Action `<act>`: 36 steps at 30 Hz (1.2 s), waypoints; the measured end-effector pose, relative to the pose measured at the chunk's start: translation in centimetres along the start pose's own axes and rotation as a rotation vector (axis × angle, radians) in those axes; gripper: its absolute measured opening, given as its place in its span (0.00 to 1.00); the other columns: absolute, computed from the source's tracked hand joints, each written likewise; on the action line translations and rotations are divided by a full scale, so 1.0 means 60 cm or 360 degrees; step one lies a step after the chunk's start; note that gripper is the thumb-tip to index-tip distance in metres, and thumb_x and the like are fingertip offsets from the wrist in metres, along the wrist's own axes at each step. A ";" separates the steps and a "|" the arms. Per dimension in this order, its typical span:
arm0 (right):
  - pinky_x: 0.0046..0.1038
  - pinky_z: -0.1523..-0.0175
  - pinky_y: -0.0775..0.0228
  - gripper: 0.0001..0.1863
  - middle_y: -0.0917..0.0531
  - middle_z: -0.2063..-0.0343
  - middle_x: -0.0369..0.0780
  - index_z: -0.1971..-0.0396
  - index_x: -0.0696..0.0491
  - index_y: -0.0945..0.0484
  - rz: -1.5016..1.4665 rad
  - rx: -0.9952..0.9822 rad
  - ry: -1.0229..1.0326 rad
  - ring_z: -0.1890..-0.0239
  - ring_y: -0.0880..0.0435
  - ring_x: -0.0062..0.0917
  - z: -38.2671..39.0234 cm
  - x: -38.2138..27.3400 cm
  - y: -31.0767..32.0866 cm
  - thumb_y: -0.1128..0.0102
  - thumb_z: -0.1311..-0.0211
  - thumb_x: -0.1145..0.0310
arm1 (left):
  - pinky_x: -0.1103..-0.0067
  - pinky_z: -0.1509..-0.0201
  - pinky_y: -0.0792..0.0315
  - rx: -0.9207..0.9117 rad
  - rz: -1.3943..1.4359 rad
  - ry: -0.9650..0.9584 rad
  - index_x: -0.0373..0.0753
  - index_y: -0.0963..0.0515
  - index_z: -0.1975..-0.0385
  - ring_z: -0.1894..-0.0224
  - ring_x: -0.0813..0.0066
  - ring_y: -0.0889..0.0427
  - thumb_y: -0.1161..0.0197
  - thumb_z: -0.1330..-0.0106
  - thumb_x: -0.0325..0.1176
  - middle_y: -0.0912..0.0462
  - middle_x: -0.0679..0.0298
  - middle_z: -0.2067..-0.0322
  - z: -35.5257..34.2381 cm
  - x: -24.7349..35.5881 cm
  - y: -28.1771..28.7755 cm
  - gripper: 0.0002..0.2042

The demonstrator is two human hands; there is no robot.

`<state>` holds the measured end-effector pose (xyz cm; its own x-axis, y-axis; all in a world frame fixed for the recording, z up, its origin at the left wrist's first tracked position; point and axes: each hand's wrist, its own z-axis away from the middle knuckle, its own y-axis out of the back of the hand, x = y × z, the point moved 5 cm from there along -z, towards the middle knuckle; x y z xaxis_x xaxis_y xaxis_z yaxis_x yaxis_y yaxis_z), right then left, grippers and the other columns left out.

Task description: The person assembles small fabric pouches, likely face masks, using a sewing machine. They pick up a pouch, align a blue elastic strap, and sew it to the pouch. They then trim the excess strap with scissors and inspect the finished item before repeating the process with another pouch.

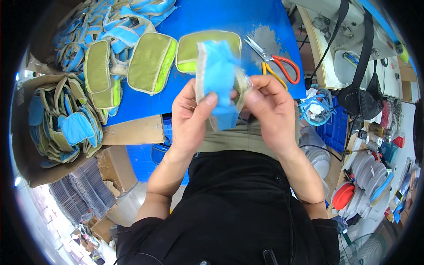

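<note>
Up in front of my body I hold a blue fabric pouch piece (221, 73) with pale beige edging, blurred by motion. My left hand (187, 121) pinches its left side, thumb on the blue face. On the other side, my right hand (276, 112) has thumb and fingers closed on the beige edge. Partly behind the piece lies a green mesh pouch (187, 47) on the blue table (212, 15). Left of it are another green pouch (149, 62) and a stack of similar pouches (97, 68). Scissors (282, 66) with orange and yellow handles rest to the right, blades spread.
Blue and beige sewn pieces (126, 33) are heaped at the far left of the table. A cardboard box (24, 132) full of similar pieces stands at the left. On the right are a sewing machine (373, 33), hanging black straps (365, 48) and stacked pale discs (369, 170).
</note>
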<state>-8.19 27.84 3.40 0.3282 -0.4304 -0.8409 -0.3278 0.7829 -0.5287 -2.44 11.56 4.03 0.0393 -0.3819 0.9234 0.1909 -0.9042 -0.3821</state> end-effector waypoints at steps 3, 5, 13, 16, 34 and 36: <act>0.27 0.53 0.23 0.08 0.14 0.62 0.39 0.61 0.56 0.16 0.0755 -0.0025 0.0420 0.58 0.15 0.24 0.019 -0.023 -0.017 0.29 0.39 0.81 | 0.75 0.40 0.23 0.0010 0.0103 -0.0014 0.32 0.25 0.38 0.47 0.75 0.16 0.36 0.26 0.34 0.14 0.59 0.48 0.009 0.009 0.003 0.20; 0.33 0.54 0.21 0.14 0.15 0.63 0.42 0.62 0.54 0.15 0.1254 -0.0247 0.1049 0.60 0.14 0.37 0.031 -0.053 -0.048 0.27 0.49 0.82 | 0.75 0.38 0.25 -0.0015 0.0354 0.0032 0.31 0.26 0.37 0.46 0.75 0.17 0.36 0.27 0.35 0.15 0.60 0.47 0.011 0.030 0.002 0.22; 0.37 0.52 0.23 0.12 0.16 0.63 0.37 0.63 0.50 0.16 0.1391 -0.0538 0.1184 0.57 0.14 0.37 0.047 -0.020 -0.076 0.26 0.49 0.75 | 0.70 0.39 0.22 0.0167 0.0453 0.0121 0.34 0.23 0.45 0.47 0.70 0.16 0.35 0.30 0.32 0.15 0.57 0.49 0.003 0.046 0.040 0.17; 0.37 0.52 0.24 0.11 0.17 0.63 0.37 0.64 0.49 0.16 0.1367 -0.0494 0.1158 0.57 0.14 0.36 0.048 -0.012 -0.069 0.26 0.48 0.74 | 0.67 0.35 0.23 0.0153 0.0569 0.0142 0.33 0.26 0.38 0.42 0.67 0.17 0.36 0.30 0.31 0.17 0.55 0.45 0.003 0.038 0.037 0.22; 0.31 0.57 0.24 0.20 0.17 0.60 0.44 0.54 0.56 0.20 0.1508 -0.0161 0.0747 0.63 0.16 0.34 0.051 -0.019 -0.025 0.29 0.49 0.82 | 0.77 0.48 0.21 0.0106 -0.0269 0.0039 0.33 0.20 0.44 0.53 0.82 0.17 0.33 0.26 0.29 0.13 0.65 0.54 0.029 -0.001 0.011 0.14; 0.32 0.55 0.22 0.25 0.17 0.58 0.44 0.49 0.57 0.23 0.1606 -0.0064 0.0760 0.61 0.16 0.32 0.050 -0.018 -0.013 0.30 0.51 0.83 | 0.77 0.46 0.21 -0.0025 -0.0467 0.0050 0.33 0.20 0.44 0.51 0.81 0.17 0.33 0.27 0.29 0.13 0.64 0.54 0.023 -0.009 -0.010 0.15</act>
<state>-5.61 29.07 5.04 -0.4759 0.2593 -0.8404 -0.2830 0.8596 0.4254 -1.24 12.55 3.83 -0.0457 -0.1092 0.9930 0.1747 -0.9796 -0.0997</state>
